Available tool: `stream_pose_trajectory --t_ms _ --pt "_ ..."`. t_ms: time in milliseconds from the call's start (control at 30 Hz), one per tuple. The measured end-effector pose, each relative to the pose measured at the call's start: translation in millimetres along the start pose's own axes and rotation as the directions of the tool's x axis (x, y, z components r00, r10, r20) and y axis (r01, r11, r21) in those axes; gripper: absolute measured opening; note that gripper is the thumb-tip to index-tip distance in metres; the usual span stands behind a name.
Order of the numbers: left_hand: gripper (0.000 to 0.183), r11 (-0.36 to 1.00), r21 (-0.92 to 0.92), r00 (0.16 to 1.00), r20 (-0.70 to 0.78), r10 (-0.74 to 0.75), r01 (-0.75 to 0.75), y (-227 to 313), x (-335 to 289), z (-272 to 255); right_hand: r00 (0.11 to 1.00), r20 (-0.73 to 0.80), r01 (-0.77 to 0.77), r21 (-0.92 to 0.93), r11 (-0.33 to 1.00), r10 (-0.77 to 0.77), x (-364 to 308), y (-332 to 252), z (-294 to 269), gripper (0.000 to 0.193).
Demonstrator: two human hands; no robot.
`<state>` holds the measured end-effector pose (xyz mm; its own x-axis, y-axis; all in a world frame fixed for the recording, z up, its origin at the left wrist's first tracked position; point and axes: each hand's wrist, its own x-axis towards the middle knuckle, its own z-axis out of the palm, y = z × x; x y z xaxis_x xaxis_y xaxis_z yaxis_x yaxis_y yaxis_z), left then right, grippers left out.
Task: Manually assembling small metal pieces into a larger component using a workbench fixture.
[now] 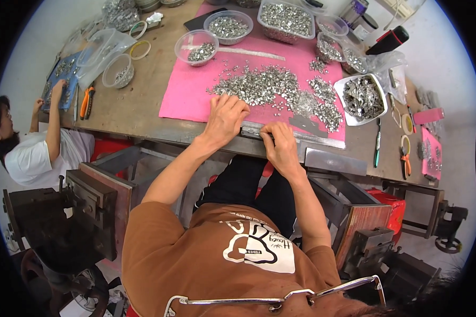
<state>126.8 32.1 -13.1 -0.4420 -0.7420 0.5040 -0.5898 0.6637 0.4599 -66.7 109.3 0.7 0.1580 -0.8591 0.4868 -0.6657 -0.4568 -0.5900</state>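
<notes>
A large pile of small shiny metal pieces (259,84) is spread on the pink mat (182,95) in front of me. My left hand (226,115) lies at the mat's near edge, fingers curled down by the pile's near left side; its fingertips are hidden. Closer to me and to the right, my right hand (282,145) is closed, thumb and fingers bent over the right end of a short dark metal bar (251,132). The bar sits along a long metal strip (322,140) at the table's front edge. Anything small between my fingers is too hidden to name.
Clear tubs (228,26) of metal pieces stand at the back, and a white tray (361,98) stands right. Orange-handled pliers lie left (87,103) and right (405,156). A grey metal plate (336,161) lies near my right forearm. Another person (34,142) works at far left.
</notes>
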Motion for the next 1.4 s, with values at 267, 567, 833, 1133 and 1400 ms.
stream_pose_trajectory --t_ms 267,567,833,1133,1400 --pt "0.004 0.89 -0.43 0.986 0.0 -0.165 0.149 29.3 -18.8 -10.9 0.993 -0.075 0.083 -0.098 0.992 -0.09 -3.5 -0.3 9.6 0.015" --pt "0.007 0.878 -0.47 0.991 -0.036 -0.127 0.095 32.7 -27.5 -0.1 0.988 -0.05 0.137 -0.174 0.975 -0.148 -3.3 -5.8 0.6 0.016" --pt "0.009 0.877 -0.477 0.993 -0.065 -0.101 0.058 34.3 -30.1 9.4 0.997 -0.058 0.045 -0.072 0.996 -0.049 1.1 3.7 -7.5 0.01" --pt "0.014 0.961 -0.261 0.99 -0.125 0.059 -0.09 37.0 -29.7 6.7 0.993 0.001 0.119 -0.104 0.987 -0.119 43.4 17.8 10.0 0.008" --pt "0.019 0.982 -0.13 0.98 -0.158 0.118 -0.139 27.8 -38.0 -0.1 0.977 0.165 0.171 -0.211 0.962 -0.138 80.9 32.7 41.8 0.008"
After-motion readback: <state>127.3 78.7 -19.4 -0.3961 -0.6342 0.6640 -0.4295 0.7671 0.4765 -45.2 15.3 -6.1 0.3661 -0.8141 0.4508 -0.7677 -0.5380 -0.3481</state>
